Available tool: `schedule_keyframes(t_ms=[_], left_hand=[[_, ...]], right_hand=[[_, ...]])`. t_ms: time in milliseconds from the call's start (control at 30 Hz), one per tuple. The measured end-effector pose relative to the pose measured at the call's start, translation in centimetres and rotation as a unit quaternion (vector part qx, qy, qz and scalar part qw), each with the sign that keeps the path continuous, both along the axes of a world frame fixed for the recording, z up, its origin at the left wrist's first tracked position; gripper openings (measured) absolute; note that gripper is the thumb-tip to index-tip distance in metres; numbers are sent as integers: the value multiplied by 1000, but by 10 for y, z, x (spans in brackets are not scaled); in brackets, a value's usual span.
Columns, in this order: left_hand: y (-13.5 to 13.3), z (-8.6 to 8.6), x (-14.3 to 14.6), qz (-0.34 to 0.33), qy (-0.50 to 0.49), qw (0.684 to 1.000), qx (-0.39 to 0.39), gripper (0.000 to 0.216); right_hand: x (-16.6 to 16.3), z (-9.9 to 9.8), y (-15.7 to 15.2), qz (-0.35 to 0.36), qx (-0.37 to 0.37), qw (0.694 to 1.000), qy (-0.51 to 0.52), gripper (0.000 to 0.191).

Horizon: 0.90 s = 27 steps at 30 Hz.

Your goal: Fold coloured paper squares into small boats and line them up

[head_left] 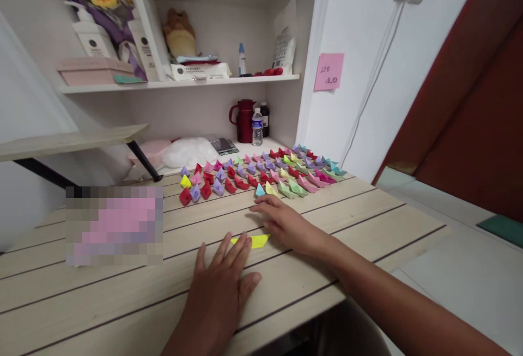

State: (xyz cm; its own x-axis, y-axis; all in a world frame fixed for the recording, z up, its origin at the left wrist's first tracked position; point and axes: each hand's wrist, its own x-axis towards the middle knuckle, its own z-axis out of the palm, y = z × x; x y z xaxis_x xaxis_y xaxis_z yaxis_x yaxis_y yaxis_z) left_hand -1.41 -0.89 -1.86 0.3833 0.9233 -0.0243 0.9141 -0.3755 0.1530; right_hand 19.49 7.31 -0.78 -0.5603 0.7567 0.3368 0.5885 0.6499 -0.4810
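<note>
Left hand [223, 277] spread, resting on bright-yellow folded paper strip [260, 242]; right hand [288, 222] loosely curled nearby, grasping nothing visible; uneven pressure could skew folds.

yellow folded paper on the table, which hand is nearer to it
Left. The left hand rests on the left part of the yellow folded paper; the right hand is beside its right end.
</note>
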Motion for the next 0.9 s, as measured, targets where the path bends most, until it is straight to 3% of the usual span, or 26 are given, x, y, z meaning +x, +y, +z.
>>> schedule_keyframes(t_ms=[167,267,900], left_hand=[[1,-2,-1,-4,-11,1000,-9,57],[0,-2,0,-1,-13,1000,-12,59],[-4,4,1,17,-18,1000,17,50]], right_hand=[[-1,-7,-44,38,41,997,-62,49],[-3,-13,-60,18,55,990,-129,57],[-13,-17,-71,-55,129,964,-227,43]])
